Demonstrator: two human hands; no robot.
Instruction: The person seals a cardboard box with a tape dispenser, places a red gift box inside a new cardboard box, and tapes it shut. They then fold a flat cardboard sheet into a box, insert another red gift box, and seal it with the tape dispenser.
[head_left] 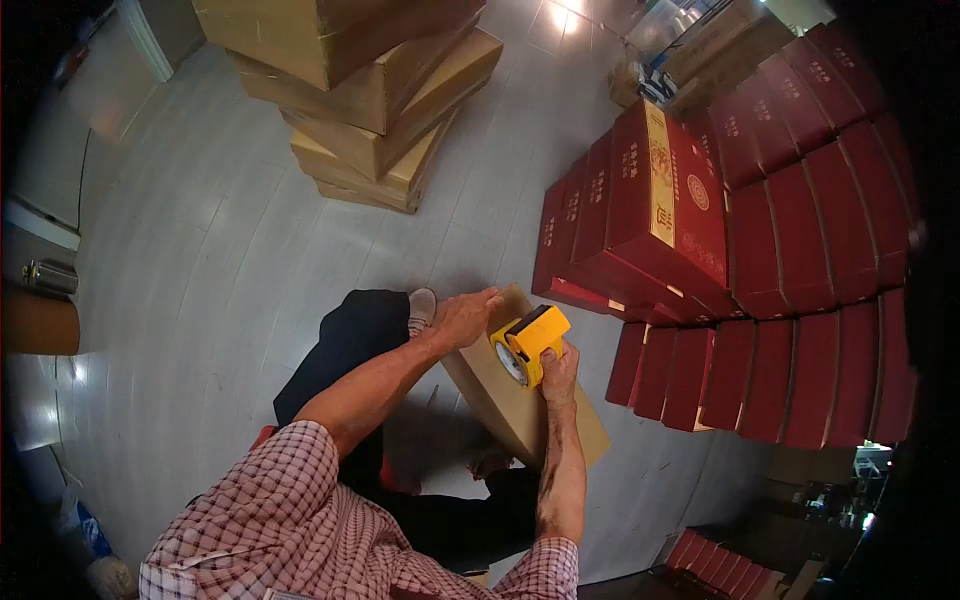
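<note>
Right beneath both hands lies a long, plain brown box [500, 405]. The left hand [466, 320] rests on its far end, fingers stretched out; the right hand [559, 372] is wrapped around a bright yellow tape dispenser [540, 332], its roll facing leftward.

The box [503, 412] lies mid-scene, the tape dispenser [540, 335] at its far part. On the floor [220, 250], a stack of cartons [350, 120] stands far left; packages [770, 235] are piled in rows right of the box, with another row [722, 568] near right.
</note>
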